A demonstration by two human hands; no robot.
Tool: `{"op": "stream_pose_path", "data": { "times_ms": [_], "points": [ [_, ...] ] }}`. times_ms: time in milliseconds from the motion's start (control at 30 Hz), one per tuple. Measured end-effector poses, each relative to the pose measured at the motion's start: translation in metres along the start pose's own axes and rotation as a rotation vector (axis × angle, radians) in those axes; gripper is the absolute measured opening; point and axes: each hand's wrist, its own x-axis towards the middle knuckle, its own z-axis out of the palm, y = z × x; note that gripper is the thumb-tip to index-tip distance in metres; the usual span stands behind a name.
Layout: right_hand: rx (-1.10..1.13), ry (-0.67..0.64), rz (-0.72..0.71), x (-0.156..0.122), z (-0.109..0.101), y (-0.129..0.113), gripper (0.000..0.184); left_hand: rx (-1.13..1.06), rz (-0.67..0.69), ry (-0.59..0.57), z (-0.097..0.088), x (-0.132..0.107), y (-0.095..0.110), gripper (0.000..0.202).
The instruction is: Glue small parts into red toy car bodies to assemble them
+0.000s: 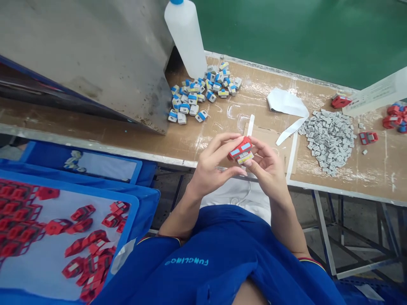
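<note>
Between my two hands, over the bench's front edge, is a small red toy car body [241, 146] with light blue windows and a grey-and-yellow piece at its lower side. The fingers of my left hand [216, 163] are closed on its left end. On the other end, my right hand [267, 169] pinches it with thumb and fingers. Whether the grey-and-yellow piece is fixed to the red body I cannot tell. Just behind my hands lies a flat piece of cardboard [267, 137] with a white strip [251, 126] on it.
Grey, blue and yellow blocks [197, 95] are heaped by a white bottle [187, 38] and a metal box [95, 55]. To the right lie a pile of small grey pieces [330, 140], a bent white strip [288, 106] and a red toy part [369, 137]. A blue tray [133, 212] holds red parts.
</note>
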Motion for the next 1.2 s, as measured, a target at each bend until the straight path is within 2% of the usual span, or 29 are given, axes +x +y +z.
{"op": "stream_pose_path", "data": {
  "times_ms": [67, 133, 267, 367, 433, 600, 767, 833, 1000, 1200],
  "points": [
    [0.02, -0.025, 0.026, -0.001, -0.001, -0.002, 0.058, 0.031, 0.031, -0.056, -0.003, 0.002, -0.001, 0.069],
    [-0.003, -0.035, 0.037, -0.002, -0.003, -0.004, 0.062, 0.016, 0.045, -0.075, -0.005, 0.005, -0.002, 0.065],
    [-0.043, -0.078, 0.014, -0.004, -0.004, -0.006, 0.07, -0.128, 0.017, -0.072, -0.005, 0.007, -0.002, 0.058],
    [-0.065, -0.113, -0.057, -0.004, -0.007, -0.005, 0.065, -0.252, -0.021, -0.064, -0.005, 0.005, -0.003, 0.06],
    [-0.119, -0.115, -0.164, -0.004, -0.01, -0.001, 0.061, -0.306, -0.024, -0.068, -0.004, 0.005, -0.004, 0.062],
    [-0.235, -0.069, -0.531, 0.002, -0.009, 0.012, 0.051, -0.428, -0.001, -0.08, 0.002, 0.008, -0.002, 0.065],
    [-0.283, 0.033, -0.768, 0.006, 0.002, 0.021, 0.047, -0.519, -0.034, 0.002, 0.016, 0.005, 0.008, 0.06],
    [-0.307, 0.038, -0.784, 0.005, 0.002, 0.02, 0.049, -0.471, -0.025, 0.03, 0.018, 0.003, 0.01, 0.058],
    [-0.434, -0.035, -0.708, -0.004, -0.009, 0.013, 0.055, -0.332, 0.04, 0.014, 0.017, 0.004, 0.011, 0.056],
    [-0.428, 0.016, -0.79, -0.007, -0.011, 0.016, 0.05, -0.28, 0.09, 0.045, 0.015, 0.003, 0.019, 0.053]
  ]
}}
